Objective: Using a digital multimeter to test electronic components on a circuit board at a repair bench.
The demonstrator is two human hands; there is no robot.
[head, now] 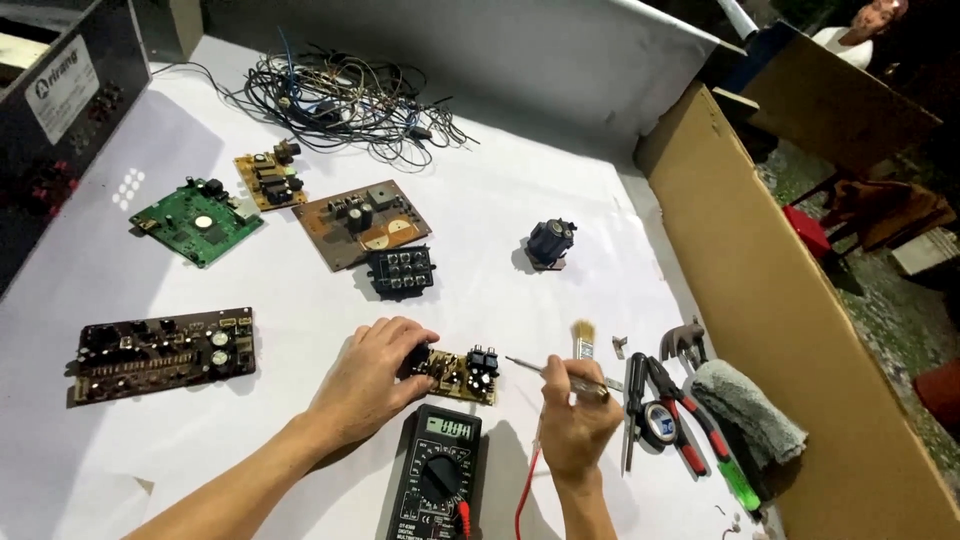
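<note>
White tabletop [560,130]: left hand [370,385] grips a small circuit board [462,372] near the multimeter [435,475]; right hand [575,420] pinches a probe [555,372].

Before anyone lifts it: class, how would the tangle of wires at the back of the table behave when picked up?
The wires look thin and loosely looped, so they would probably sag limply. Strands seem snarled together, so most would likely rise as one clump, with loose ends trailing. It should be light for its spread.

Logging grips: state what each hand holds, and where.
Left hand grips the small circuit board by its left end. Right hand holds a thin probe at its rear, tip toward the board.
</note>
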